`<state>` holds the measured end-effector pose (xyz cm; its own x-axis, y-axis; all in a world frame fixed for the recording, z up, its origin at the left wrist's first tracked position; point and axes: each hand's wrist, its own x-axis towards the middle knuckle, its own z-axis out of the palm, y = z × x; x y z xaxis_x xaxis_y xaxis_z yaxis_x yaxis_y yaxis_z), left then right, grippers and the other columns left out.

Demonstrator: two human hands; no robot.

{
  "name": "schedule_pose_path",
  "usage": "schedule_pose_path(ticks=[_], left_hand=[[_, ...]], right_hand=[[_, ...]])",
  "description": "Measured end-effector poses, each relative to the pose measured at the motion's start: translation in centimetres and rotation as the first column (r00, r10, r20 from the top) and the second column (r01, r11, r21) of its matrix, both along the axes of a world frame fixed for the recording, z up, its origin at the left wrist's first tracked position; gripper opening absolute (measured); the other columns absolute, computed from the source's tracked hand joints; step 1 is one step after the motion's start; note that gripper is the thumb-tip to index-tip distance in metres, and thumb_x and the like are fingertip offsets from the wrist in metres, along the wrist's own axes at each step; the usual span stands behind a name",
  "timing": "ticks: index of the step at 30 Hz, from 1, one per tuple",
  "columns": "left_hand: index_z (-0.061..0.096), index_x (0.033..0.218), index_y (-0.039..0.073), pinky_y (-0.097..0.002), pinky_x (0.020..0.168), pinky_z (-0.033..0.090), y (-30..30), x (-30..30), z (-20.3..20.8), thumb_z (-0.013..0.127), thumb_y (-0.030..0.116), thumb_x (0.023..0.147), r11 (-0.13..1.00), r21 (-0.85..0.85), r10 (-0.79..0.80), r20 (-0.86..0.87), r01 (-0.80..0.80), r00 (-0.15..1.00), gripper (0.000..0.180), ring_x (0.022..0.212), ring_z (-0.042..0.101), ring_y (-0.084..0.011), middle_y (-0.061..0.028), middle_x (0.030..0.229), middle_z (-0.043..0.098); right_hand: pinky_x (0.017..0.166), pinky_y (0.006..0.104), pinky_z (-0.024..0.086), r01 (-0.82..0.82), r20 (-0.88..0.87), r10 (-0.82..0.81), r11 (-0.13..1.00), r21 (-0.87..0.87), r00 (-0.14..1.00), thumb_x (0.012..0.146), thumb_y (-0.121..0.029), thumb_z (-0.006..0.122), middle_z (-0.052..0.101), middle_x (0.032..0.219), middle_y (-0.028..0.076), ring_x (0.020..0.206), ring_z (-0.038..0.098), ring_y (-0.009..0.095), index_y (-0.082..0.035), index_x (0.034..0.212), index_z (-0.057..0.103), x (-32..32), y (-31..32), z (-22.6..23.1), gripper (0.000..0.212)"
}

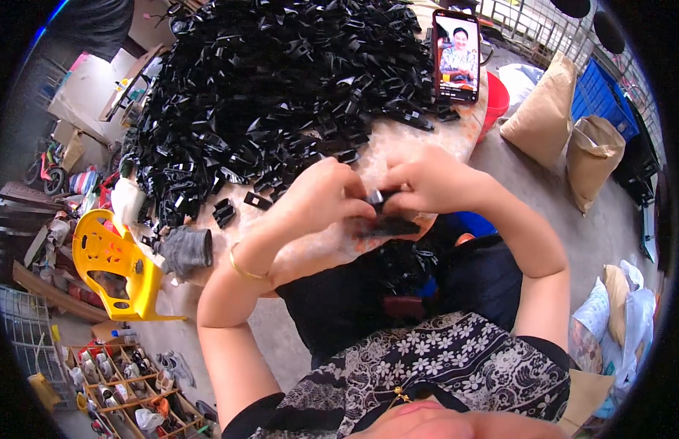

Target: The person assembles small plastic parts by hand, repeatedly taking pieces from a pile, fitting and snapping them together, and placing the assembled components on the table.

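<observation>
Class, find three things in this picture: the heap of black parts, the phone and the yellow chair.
Heap of black parts (277,91): head view, middle of the pile.
Phone (456,57): head view, middle of its screen.
Yellow chair (125,266): head view, its perforated panel.

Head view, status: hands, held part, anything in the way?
Left hand and right hand together on small black part. Part mostly covered. Heap of black parts beyond; no obstruction visible.

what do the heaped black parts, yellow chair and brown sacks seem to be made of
Black parts: probably glossy moulded plastic, going by the sharp white glints.
Yellow chair: likely smooth moulded plastic, evenly coloured with cut-out holes.
Brown sacks: matte and creased; paper or woven plastic, I can't tell which.
</observation>
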<state>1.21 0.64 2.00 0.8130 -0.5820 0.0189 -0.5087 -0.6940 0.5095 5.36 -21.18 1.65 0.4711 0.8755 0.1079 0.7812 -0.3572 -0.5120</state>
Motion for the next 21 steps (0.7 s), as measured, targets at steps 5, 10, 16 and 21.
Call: schedule_pose_path(ticks=[5, 10, 16, 21], left_hand=[[0.069, 0.081, 0.004, -0.0349, 0.073, 0.047, 2.5, 3.6, 0.5, 0.068, 0.011, 0.077, 0.934, -0.130, 0.355, 0.434, -0.332, 0.828, 0.009, 0.078, 0.057, -0.0270, -0.0099, 0.078, 0.062], [0.068, 0.094, 0.008, -0.0379, 0.078, 0.048, 5.6, 6.7, -1.5, 0.069, 0.011, 0.073, 0.739, 0.056, 0.437, 0.718, -0.671, 0.541, 0.021, 0.095, 0.053, -0.0291, -0.0093, 0.096, 0.058], [0.064, 0.108, 0.013, -0.0372, 0.082, 0.049, 6.8, 7.9, -0.7, 0.070, 0.009, 0.073, 0.787, 0.210, 0.311, 0.677, -0.580, 0.667, 0.036, 0.096, 0.053, -0.0287, -0.0088, 0.099, 0.057], [0.061, 0.109, 0.012, -0.0379, 0.085, 0.048, 7.3, 7.8, -0.6, 0.070, 0.010, 0.073, 0.816, 0.286, 0.226, 0.641, -0.502, 0.733, 0.037, 0.098, 0.052, -0.0290, -0.0089, 0.099, 0.056]], right_hand=[[0.075, 0.0381, 0.049, -0.017, 0.126, -0.024, 0.948, 0.319, 0.992, 0.083, -0.030, 0.063, 0.062, 0.089, 0.013, 0.083, 0.061, 0.030, -0.009, 0.103, 0.067, 2.4, 0.4, -2.4, 0.029], [0.089, 0.0387, 0.047, 0.006, 0.392, -0.110, 0.966, 0.259, 0.914, 0.081, -0.023, 0.065, 0.053, 0.118, 0.015, 0.105, 0.054, 0.032, -0.011, 0.114, 0.062, 2.7, 4.1, -3.0, 0.035], [0.084, 0.0373, 0.048, 0.034, 0.358, -0.127, 0.967, 0.254, 0.925, 0.074, -0.018, 0.070, 0.053, 0.112, 0.012, 0.101, 0.055, 0.030, -0.005, 0.099, 0.063, 2.9, 4.2, -3.5, 0.029], [0.078, 0.0375, 0.049, 0.060, 0.342, -0.185, 0.937, 0.345, 0.921, 0.072, -0.012, 0.071, 0.057, 0.096, 0.011, 0.092, 0.057, 0.030, -0.004, 0.095, 0.062, 2.4, 2.3, -2.9, 0.026]])
